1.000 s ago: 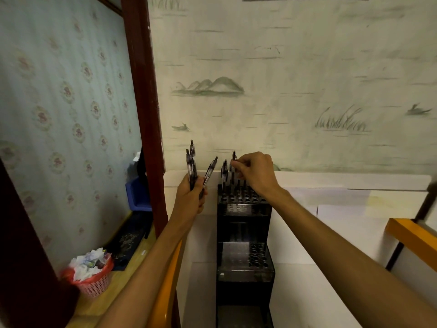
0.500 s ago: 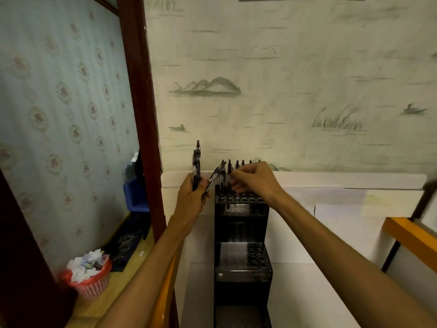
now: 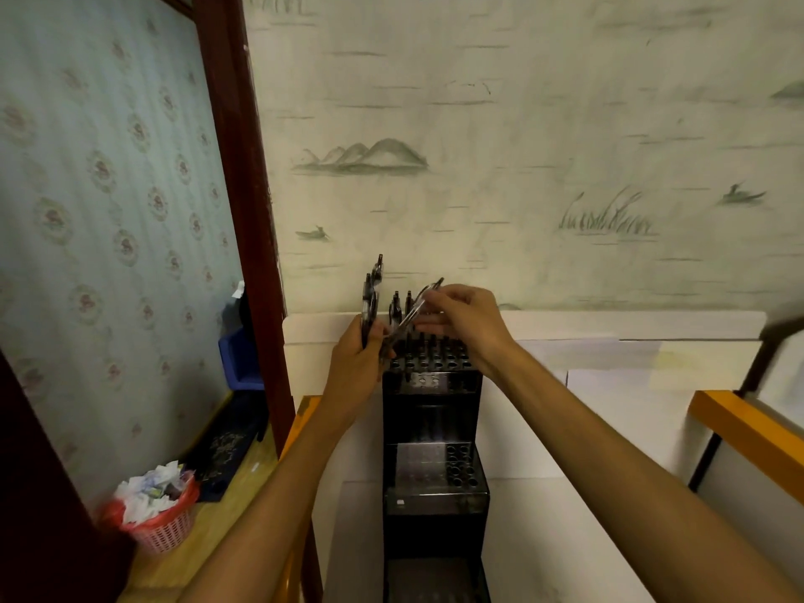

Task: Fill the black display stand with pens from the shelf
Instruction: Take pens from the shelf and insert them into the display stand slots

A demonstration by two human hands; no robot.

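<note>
A tall black display stand (image 3: 435, 433) with tiers of round holes stands against a white board. Several pens (image 3: 402, 304) stand upright in the back row of its top tier. My left hand (image 3: 359, 359) grips a bunch of dark pens (image 3: 370, 298) just left of the top tier, tips pointing up. My right hand (image 3: 463, 317) hovers over the top tier and pinches the upper end of one slanted pen (image 3: 415, 311), whose lower end still lies in my left hand.
A dark red door frame (image 3: 243, 211) rises on the left. Behind it sit a blue bin (image 3: 239, 363) and a red basket (image 3: 161, 515) full of crumpled paper on a wooden floor. An orange-edged shelf (image 3: 739, 428) juts in at the right.
My right hand left the pens standing in the top tier, moved left toward my left hand and took hold of one slanted pen from the bunch.
</note>
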